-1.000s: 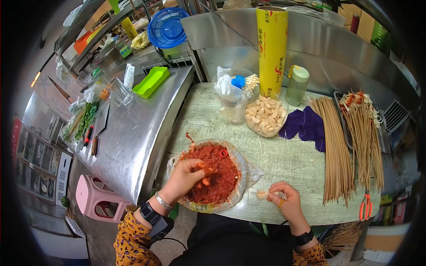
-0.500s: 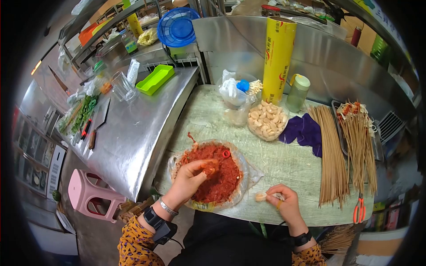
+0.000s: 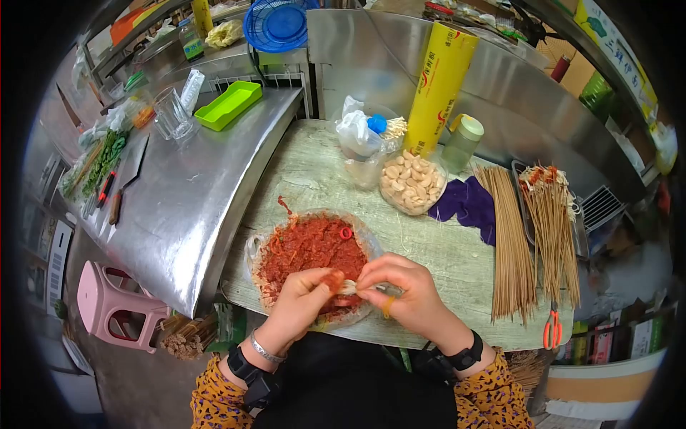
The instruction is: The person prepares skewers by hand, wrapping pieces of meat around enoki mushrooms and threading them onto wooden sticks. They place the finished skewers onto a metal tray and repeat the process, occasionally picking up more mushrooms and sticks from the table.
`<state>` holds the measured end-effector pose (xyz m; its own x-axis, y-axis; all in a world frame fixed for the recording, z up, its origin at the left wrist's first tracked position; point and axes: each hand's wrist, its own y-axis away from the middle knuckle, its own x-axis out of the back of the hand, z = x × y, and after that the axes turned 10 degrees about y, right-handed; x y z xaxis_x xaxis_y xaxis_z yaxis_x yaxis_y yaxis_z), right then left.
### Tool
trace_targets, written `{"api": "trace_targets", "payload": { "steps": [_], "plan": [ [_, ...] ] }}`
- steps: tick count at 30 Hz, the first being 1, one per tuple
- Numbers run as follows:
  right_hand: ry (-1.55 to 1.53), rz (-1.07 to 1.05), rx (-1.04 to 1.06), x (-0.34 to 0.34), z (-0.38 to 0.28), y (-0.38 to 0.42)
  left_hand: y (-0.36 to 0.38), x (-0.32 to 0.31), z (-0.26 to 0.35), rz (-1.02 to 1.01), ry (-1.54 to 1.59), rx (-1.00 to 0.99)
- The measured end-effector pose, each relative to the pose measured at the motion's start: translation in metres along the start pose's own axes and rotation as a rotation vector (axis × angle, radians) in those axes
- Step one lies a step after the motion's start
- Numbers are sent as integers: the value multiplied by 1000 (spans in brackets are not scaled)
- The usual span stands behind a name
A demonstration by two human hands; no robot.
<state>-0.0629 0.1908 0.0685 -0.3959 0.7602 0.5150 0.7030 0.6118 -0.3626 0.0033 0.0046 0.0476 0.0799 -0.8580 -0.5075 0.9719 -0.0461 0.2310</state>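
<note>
Above the near edge of a plastic-lined bowl of chunky red paste, my two hands meet at a small pale bundle of enoki mushrooms. My left hand is closed at the bundle's left end, its fingertips smeared red. Pinching the other end is my right hand, which has a yellow band on one finger. The fingers partly cover the bundle. A red ring rests on the paste toward its right side.
Peeled garlic cloves fill a clear container before a yellow roll and a lidded bottle. To the right are a purple cloth, bare skewers, loaded skewers and orange-handled scissors. A knife lies on the steel counter.
My right hand has brought the mushroom bundle left, from near the table's front edge to above the bowl. My left hand has lowered toward the bowl's near edge and met it. The view has shifted.
</note>
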Motion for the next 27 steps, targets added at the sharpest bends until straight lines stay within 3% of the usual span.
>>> {"api": "trace_targets", "payload": {
  "steps": [3, 8, 11, 13, 15, 17, 19, 21, 22, 24, 27],
  "plan": [
    [4, -22, -24, -4, 4, -1, 2, 0, -3, -26, -49, -16],
    [32, -5, -41, -9, 12, 0, -1, 0, -15, 27, 128, -6],
    [21, 65, -36, -12, 21, 6, -7, -2, -24, 137, -22, -70],
    [28, 120, -118, 10, 17, 10, -12, 2, -21, 118, -258, -176],
    [66, 168, -274, 46, 39, 21, -18, 10, -29, 169, -179, -207],
    [202, 331, -482, 89, 72, 34, -17, 4, -29, 204, -152, -292],
    [621, 423, -496, 137, 108, 47, -18, 8, -32, 203, -155, -289],
    [1156, 274, -654, 177, 137, 63, -19, 14, -34, 209, -163, -291],
    [1164, 280, -653, 187, 153, 69, -19, 18, -36, 210, -183, -278],
    [1244, 13, -1075, 200, 173, 72, -20, 21, -39, 221, -188, -270],
    [1119, 32, -1045, 208, 177, 73, -20, 17, -35, 199, -196, -275]
  ]
}}
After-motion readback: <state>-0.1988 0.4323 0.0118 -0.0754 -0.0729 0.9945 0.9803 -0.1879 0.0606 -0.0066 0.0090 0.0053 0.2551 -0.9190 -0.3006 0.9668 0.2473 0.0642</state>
